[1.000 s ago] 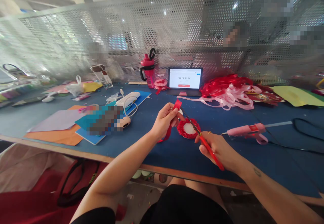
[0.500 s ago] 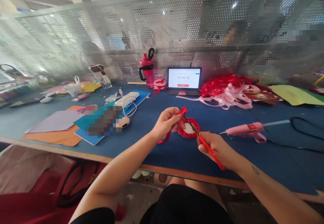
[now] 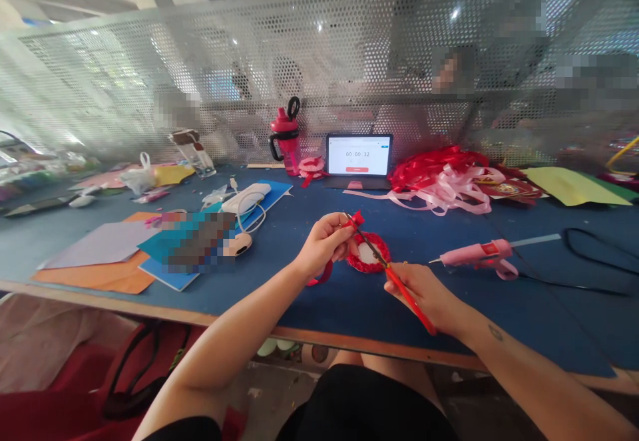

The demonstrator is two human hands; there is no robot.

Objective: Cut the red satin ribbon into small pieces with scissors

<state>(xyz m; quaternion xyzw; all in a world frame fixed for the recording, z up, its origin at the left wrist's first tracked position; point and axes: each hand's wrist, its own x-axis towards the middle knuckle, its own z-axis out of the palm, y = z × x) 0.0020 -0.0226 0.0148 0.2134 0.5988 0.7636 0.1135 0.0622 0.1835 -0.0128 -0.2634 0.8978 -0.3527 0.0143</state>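
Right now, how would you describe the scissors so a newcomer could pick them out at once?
Start at the timer screen at the back of the blue table, then drop to the red rosette near the front. Over it, the right hand holds the scissors, set apart by their long red handle; their blades reach toward the red ribbon in the left hand.

Bare left forearm (image 3: 234, 338) angled inward from the lower left, up to a raised left hand (image 3: 324, 245), fingers (image 3: 332, 230) curled tightly into a pinch. Right hand (image 3: 419, 298) just beside it and lower, curled in a firm grip, small dark tattoo (image 3: 495, 332) on the bare right forearm (image 3: 539, 378).
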